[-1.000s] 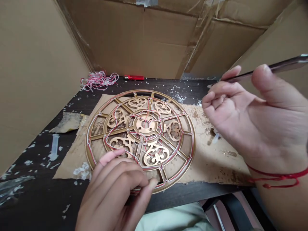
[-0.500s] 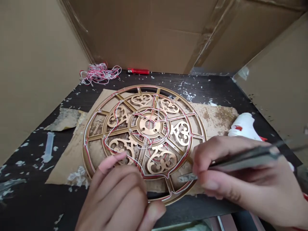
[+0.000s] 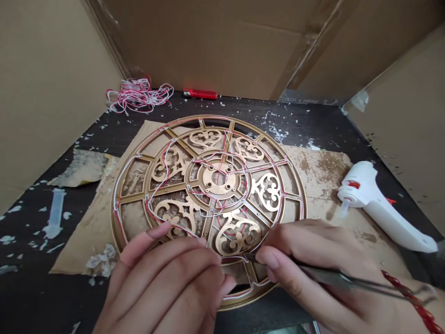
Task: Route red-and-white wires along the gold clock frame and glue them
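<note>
A round gold openwork frame (image 3: 219, 184) lies on brown cardboard, with red and white wires (image 3: 167, 162) running along its rings and across its centre. My left hand (image 3: 170, 283) is over the near left part of the frame, fingers curled; what they pinch, if anything, is hidden. In my right hand (image 3: 306, 269) are dark metal tweezers (image 3: 333, 278), held between thumb and fingers. Their tip is by the wire at the near side of the ring, right of my left fingertips.
A white glue gun (image 3: 385, 204) lies at the right on the cardboard (image 3: 323, 171). At the back are a tangle of red and white wire (image 3: 139, 96) and a red lighter (image 3: 200, 94). A clear plastic piece (image 3: 55, 211) lies left. Cardboard walls (image 3: 208, 46) surround the dark table.
My right hand has moved left and turned, bringing the tweezers' tip to the wire near my left fingers. The glue gun shows more fully. The view has shifted slightly.
</note>
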`<state>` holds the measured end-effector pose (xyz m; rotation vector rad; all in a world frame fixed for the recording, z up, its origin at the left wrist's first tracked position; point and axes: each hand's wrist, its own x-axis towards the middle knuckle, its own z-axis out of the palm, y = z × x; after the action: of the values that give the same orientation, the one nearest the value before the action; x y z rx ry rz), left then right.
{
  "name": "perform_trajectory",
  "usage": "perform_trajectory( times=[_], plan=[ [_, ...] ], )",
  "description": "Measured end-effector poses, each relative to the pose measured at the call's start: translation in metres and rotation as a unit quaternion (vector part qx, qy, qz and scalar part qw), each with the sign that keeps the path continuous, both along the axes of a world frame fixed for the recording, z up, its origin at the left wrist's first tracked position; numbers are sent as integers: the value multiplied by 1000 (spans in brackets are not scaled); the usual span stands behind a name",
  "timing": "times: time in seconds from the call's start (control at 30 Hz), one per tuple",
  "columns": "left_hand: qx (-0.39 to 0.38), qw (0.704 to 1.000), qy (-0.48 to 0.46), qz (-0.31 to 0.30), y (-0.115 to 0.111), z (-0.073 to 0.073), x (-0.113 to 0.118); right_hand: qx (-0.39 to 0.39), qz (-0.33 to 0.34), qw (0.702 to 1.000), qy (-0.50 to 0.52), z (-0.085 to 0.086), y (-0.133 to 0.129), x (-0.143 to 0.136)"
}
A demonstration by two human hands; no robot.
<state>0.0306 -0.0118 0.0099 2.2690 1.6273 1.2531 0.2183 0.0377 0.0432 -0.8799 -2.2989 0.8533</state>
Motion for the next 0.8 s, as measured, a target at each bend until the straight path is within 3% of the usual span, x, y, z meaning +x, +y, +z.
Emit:
perform_trajectory(
  times=[0.2, 0.37, 0.5, 0.7, 0.8],
  plan=[
    [-13, 1000, 16, -13, 3, -1, -1, 94, 52, 993, -57, -3, -4, 1],
    [22, 995, 83, -41, 6, -5, -4, 68, 60, 996, -13, -11, -5, 0],
    [40, 992, 106, -49, 6, -9, -5, 46, 25, 998, 46, -15, -4, -1],
    [32, 994, 100, -39, 8, -7, -1, 36, 70, 997, -25, -5, -2, -2],
    [17, 998, 65, -17, 7, -4, 4, 100, 42, 993, -56, -13, -16, -3]
  ],
)
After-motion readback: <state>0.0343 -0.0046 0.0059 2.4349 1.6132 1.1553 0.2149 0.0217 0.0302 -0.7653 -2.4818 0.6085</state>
